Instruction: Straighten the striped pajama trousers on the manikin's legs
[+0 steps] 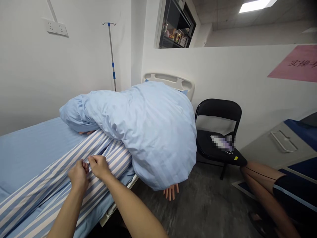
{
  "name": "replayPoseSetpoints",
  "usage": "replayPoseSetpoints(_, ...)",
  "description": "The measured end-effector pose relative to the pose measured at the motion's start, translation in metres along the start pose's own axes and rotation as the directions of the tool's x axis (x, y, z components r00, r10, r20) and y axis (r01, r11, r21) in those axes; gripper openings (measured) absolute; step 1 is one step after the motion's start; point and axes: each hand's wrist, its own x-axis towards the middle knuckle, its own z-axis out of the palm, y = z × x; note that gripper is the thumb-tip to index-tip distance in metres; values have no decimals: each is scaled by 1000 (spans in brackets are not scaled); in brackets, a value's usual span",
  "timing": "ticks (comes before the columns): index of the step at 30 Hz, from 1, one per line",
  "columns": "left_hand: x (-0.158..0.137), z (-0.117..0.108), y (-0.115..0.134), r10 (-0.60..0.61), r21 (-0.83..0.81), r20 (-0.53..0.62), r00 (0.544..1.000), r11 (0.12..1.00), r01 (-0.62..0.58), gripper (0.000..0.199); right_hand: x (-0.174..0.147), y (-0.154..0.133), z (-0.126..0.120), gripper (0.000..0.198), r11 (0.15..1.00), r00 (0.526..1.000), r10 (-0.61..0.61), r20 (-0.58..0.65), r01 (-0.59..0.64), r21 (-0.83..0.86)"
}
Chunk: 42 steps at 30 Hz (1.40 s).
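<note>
Bedsheet (34,145) lies near white wall (84,56); fingers (93,160) curl narrow over striped trousers (119,156), hold unclear.

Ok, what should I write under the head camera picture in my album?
Left hand and right hand, close together at striped trousers on a bed, with a blue quilt heaped beyond.

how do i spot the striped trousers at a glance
Find the bed, then its bulky blue quilt. From beneath it, the striped trousers run lower left, under the left hand and right hand. Bold blue-and-white stripes separate them from the quilt and sheet.
</note>
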Motion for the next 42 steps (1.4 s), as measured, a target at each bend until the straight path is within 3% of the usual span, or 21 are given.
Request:
replayPoseSetpoints(3,-8,1,-19,151,363,49,987,918,-159,31,-1,3,1,42,999,1000,-9,-6,9,34)
replayPoseSetpoints(6,-10,-2,-33,267,544,110,957,790,-283,37,-2,4,1,41,1000,999,-21,-29,21,7)
replayPoseSetpoints(13,-7,-4,-29,264,632,184,947,706,-319,37,-2,8,6,41,997,999,-42,-33,40,-69)
replayPoseSetpoints(17,-8,-5,-29,256,656,171,951,691,-304,35,9,-2,-2,33,965,997,-31,70,48,-259)
replayPoseSetpoints(22,-8,-2,-31,292,666,217,931,653,-360,34,25,-12,-23,32,898,961,-140,238,225,-379)
replayPoseSetpoints(30,-12,3,-29,306,721,253,918,573,-390,36,20,18,-22,36,849,984,-110,139,165,-501)
replayPoseSetpoints(36,-8,4,-28,243,690,264,933,629,-359,36,21,16,-24,38,911,987,-138,79,158,-380)
replayPoseSetpoints(40,0,16,-13,246,504,243,938,795,-339,36,24,17,-27,40,977,994,-104,40,109,-185)
replayPoseSetpoints(42,4,27,-2,274,375,168,947,870,-319,36,26,18,-27,39,993,995,-96,30,98,-67)
